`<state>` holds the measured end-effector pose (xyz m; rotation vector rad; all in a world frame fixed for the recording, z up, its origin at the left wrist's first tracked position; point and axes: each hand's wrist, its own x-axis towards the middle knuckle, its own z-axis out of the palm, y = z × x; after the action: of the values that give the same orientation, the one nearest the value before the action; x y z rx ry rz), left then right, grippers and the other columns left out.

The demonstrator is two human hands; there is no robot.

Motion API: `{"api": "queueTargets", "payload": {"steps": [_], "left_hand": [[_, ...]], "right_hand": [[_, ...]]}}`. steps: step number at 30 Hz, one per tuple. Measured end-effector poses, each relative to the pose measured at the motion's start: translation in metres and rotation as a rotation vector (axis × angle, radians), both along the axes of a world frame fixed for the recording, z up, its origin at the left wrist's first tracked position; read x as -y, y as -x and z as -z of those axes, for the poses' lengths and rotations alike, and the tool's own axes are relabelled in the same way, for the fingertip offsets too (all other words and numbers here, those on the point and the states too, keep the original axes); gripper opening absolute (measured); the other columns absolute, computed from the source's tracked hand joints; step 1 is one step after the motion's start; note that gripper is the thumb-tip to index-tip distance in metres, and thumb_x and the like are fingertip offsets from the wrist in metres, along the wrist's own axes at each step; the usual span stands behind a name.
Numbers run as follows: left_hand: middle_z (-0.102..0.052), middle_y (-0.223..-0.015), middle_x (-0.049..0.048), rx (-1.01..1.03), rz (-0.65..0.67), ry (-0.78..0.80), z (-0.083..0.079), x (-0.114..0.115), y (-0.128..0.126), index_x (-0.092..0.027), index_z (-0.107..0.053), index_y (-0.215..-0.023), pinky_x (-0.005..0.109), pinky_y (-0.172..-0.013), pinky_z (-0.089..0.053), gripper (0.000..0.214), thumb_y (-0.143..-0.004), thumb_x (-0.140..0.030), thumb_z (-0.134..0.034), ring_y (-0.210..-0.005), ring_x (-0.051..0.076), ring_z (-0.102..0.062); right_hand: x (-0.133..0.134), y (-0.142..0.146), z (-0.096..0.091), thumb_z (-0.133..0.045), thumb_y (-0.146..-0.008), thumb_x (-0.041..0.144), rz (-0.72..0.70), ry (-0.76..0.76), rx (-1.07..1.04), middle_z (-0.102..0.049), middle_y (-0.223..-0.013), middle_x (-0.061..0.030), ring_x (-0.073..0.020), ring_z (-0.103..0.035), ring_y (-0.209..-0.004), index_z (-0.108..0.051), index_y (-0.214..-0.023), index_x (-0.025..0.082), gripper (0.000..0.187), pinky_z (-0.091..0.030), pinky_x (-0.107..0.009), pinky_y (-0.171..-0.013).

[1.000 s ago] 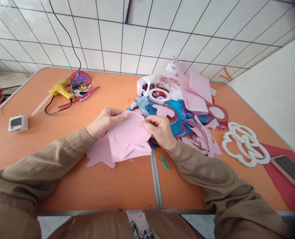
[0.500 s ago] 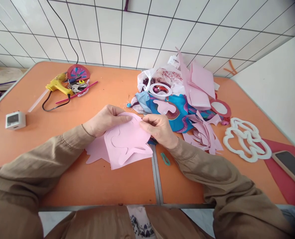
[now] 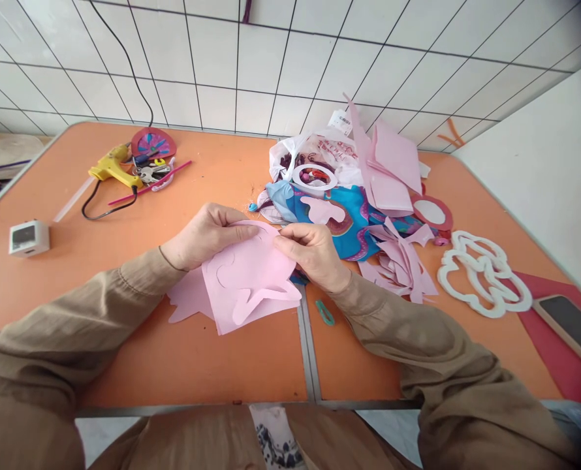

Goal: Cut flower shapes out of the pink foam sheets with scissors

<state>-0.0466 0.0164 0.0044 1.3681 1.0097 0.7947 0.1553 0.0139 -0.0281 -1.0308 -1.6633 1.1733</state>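
Both hands hold a pink felt sheet (image 3: pixel 256 261) by its far edge, above the table's near middle. Curved cut lines run through it, and a pointed flap stands out along its near side. My left hand (image 3: pixel 212 236) pinches the upper left, thumb on top. At the upper right, my right hand (image 3: pixel 314 253) pinches the edge between thumb and fingers; its fingertips hide whatever lies right under them. Another pink felt piece (image 3: pixel 187 297) lies on the table, partly under the held sheet. Right of it rests a small green hair clip (image 3: pixel 325 313).
Pink felt scraps (image 3: pixel 401 261), folded pink felt (image 3: pixel 395 163), a blue patterned cloth (image 3: pixel 354 209) and a plastic bag (image 3: pixel 337 147) crowd the back right. White cloud-shaped cutouts (image 3: pixel 486 274) and a phone (image 3: pixel 572 326) lie far right. A yellow glue gun (image 3: pixel 114 163) and white cube (image 3: pixel 29 237) are left.
Both hands keep their pinch in nearly the same place. The cut flap in the sheet has opened slightly, and its cut line on the left shows less. The view has shifted a little.
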Motion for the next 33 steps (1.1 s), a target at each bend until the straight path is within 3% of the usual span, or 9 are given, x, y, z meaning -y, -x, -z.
{"api": "queueTargets", "payload": {"steps": [6,10,17,22,29,33], "left_hand": [[-0.061,-0.050,0.0003,0.096,0.009,0.192,0.001,-0.003,0.002,-0.014,-0.068,-0.056,0.020,-0.037,-0.037,0.030,-0.068,-0.037,-0.083,-0.040,0.009,-0.051],[-0.072,-0.063,0.0054,0.129,0.082,0.331,0.003,-0.004,0.003,-0.014,-0.079,-0.074,0.025,-0.047,-0.051,0.021,-0.065,-0.032,-0.085,-0.051,0.016,-0.064],[-0.072,-0.060,0.0046,0.079,0.046,0.272,0.002,-0.003,0.002,-0.012,-0.079,-0.070,0.022,-0.046,-0.052,0.015,-0.068,-0.027,-0.083,-0.047,0.013,-0.063],[-0.073,-0.060,0.0038,0.025,0.023,0.247,-0.003,-0.002,0.003,-0.011,-0.078,-0.070,0.019,-0.044,-0.050,0.011,-0.070,-0.022,-0.081,-0.048,0.012,-0.063],[-0.072,-0.059,0.0026,0.005,0.045,0.206,-0.007,-0.003,0.005,-0.012,-0.077,-0.067,0.017,-0.043,-0.049,0.011,-0.073,-0.021,-0.079,-0.047,0.010,-0.061],[-0.072,-0.059,0.0021,0.003,0.045,0.198,-0.009,-0.003,0.007,-0.012,-0.078,-0.067,0.017,-0.043,-0.048,0.011,-0.072,-0.021,-0.079,-0.047,0.010,-0.060]], "right_hand": [[0.002,0.000,-0.002,-0.060,-0.077,0.030,-0.017,-0.030,0.007,-0.041,-0.054,0.0039,-0.0082,-0.034,-0.053,-0.050,-0.054,0.018,0.028,-0.028,-0.025,-0.050],[0.003,0.000,-0.002,-0.060,-0.077,0.029,-0.037,-0.030,0.003,-0.042,-0.054,0.0039,-0.0084,-0.036,-0.053,-0.052,-0.055,0.018,0.026,-0.029,-0.025,-0.049],[0.005,0.003,-0.003,-0.061,-0.077,0.029,-0.036,-0.011,-0.001,-0.043,-0.052,0.0041,-0.0079,-0.038,-0.052,-0.052,-0.055,0.018,0.027,-0.029,-0.023,-0.047],[0.006,0.000,-0.007,-0.062,-0.080,0.032,-0.100,0.103,-0.034,-0.044,-0.050,0.0064,-0.0057,-0.039,-0.041,-0.056,-0.060,0.017,0.026,-0.029,-0.022,-0.040],[0.003,-0.006,0.004,-0.056,-0.085,0.064,-0.177,0.235,-0.154,-0.049,-0.045,0.0028,-0.0083,-0.044,-0.037,-0.054,-0.056,0.018,0.054,-0.030,-0.023,-0.036],[-0.004,-0.009,0.000,-0.047,-0.086,0.070,-0.157,0.236,-0.152,-0.057,-0.049,0.0003,-0.0098,-0.045,-0.036,-0.067,-0.076,0.016,0.059,-0.028,-0.024,-0.036]]}}
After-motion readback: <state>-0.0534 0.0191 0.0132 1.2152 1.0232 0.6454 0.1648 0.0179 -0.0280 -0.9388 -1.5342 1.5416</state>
